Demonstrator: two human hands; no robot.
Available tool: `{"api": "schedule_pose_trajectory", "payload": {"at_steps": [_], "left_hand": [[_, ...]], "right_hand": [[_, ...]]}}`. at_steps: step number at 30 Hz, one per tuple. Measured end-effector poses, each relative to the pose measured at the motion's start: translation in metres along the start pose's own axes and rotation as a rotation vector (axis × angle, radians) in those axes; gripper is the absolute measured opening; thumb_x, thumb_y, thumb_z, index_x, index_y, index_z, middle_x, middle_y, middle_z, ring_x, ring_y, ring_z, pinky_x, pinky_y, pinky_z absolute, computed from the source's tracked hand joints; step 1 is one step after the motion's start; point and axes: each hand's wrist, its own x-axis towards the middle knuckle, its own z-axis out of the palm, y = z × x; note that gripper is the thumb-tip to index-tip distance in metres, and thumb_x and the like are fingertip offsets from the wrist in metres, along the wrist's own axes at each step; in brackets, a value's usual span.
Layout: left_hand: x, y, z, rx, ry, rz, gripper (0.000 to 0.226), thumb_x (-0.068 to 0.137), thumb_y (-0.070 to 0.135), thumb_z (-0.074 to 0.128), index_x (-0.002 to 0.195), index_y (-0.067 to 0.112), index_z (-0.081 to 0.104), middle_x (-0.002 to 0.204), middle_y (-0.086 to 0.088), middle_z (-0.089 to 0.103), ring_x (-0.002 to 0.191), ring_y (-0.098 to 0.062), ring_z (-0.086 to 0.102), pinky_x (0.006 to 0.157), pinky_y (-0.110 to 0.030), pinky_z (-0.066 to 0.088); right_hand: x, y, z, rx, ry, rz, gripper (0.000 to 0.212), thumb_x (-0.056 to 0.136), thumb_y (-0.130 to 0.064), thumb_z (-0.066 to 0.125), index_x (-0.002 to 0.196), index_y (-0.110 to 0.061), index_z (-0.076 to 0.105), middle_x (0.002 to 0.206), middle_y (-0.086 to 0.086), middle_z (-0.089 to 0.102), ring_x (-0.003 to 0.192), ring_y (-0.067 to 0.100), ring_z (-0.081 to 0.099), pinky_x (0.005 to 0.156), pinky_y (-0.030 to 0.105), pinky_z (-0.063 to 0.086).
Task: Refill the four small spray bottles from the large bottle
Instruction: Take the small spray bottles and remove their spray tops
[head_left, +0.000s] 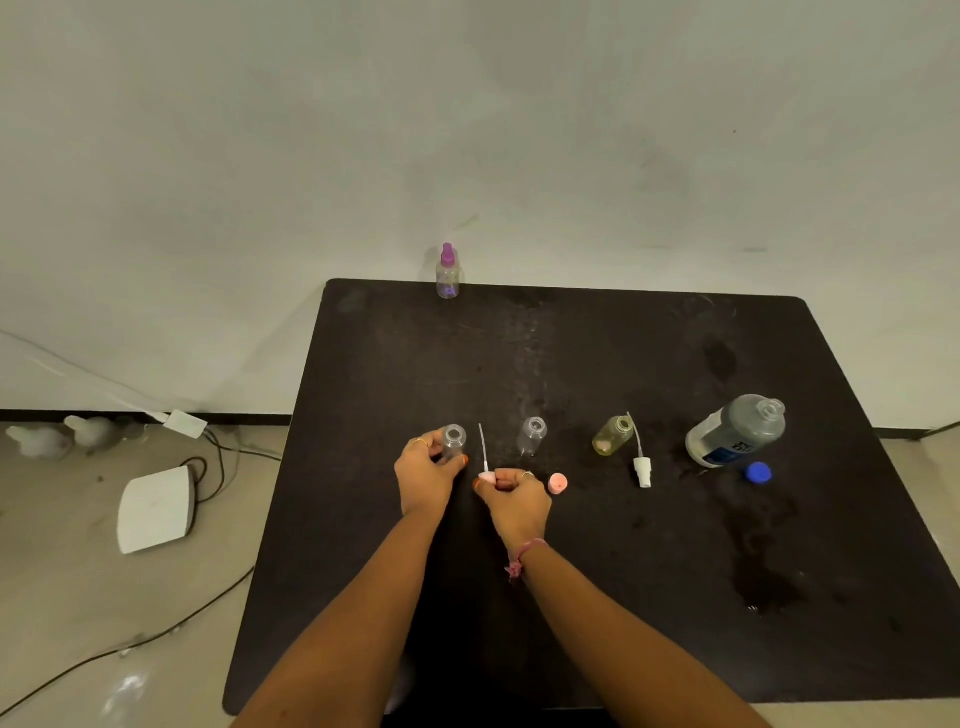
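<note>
My left hand (427, 474) grips a small clear open bottle (454, 440) standing on the black table (623, 545). My right hand (514, 500) pinches a pink spray head (485, 474) whose white dip tube points up and away. To the right stand a second clear open bottle (532, 435) and a yellowish open bottle (612, 435). A pink cap (557, 483) and a white spray head with tube (642, 470) lie on the table. The large open bottle (736, 430) stands at the right, its blue cap (758, 473) in front. A purple-topped spray bottle (448, 272) stands at the far edge.
Wet patches mark the table's right side (763, 561). On the floor to the left lie a white flat device (156, 509), cables (156, 631) and white objects by the wall (57, 436).
</note>
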Motion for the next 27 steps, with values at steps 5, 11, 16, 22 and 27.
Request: {"api": "schedule_pose_trajectory", "payload": {"at_steps": [5,11,16,22,27], "left_hand": [[0.005,0.000,0.005,0.034,-0.009,-0.014,0.043,0.078,0.007,0.076,0.119,0.004,0.060,0.113,-0.007,0.062,0.096,-0.006,0.055,0.062,-0.002,0.041],[0.007,-0.001,0.006,0.037,-0.029,-0.009,0.050,0.077,0.005,0.076,0.123,0.007,0.058,0.121,-0.008,0.059,0.110,-0.014,0.058,0.081,-0.011,0.043],[0.007,-0.007,-0.002,0.040,-0.080,0.028,0.063,0.075,0.003,0.077,0.133,0.013,0.054,0.128,-0.004,0.051,0.108,-0.006,0.052,0.080,-0.009,0.043],[0.011,-0.013,-0.033,0.093,-0.103,0.071,0.065,0.078,0.001,0.074,0.135,0.017,0.049,0.131,0.001,0.049,0.108,-0.004,0.052,0.081,-0.009,0.044],[0.018,-0.001,-0.061,-0.010,-0.039,0.113,0.057,0.080,0.002,0.071,0.131,0.022,0.053,0.128,0.005,0.053,0.105,-0.004,0.054,0.074,-0.006,0.044]], "right_hand": [[0.005,0.003,0.001,-0.025,-0.008,-0.020,0.021,0.076,-0.018,0.077,0.094,-0.012,0.068,0.087,-0.002,0.066,0.083,0.008,0.063,0.068,0.010,0.045],[0.007,0.006,-0.001,-0.079,-0.031,-0.025,0.028,0.076,-0.019,0.078,0.100,-0.010,0.067,0.092,-0.001,0.064,0.087,0.009,0.060,0.068,0.008,0.040],[0.004,0.003,-0.007,-0.079,-0.047,-0.037,0.037,0.077,-0.022,0.078,0.109,-0.011,0.065,0.098,-0.002,0.064,0.080,0.001,0.058,0.064,0.007,0.042],[-0.004,-0.020,-0.025,-0.079,-0.053,-0.168,0.032,0.080,-0.019,0.075,0.110,-0.014,0.065,0.099,-0.003,0.065,0.083,-0.002,0.060,0.064,0.006,0.046],[-0.003,-0.061,-0.040,-0.004,-0.059,-0.299,0.023,0.081,-0.014,0.073,0.103,-0.017,0.068,0.092,-0.005,0.067,0.082,0.000,0.062,0.068,0.007,0.048]]}}
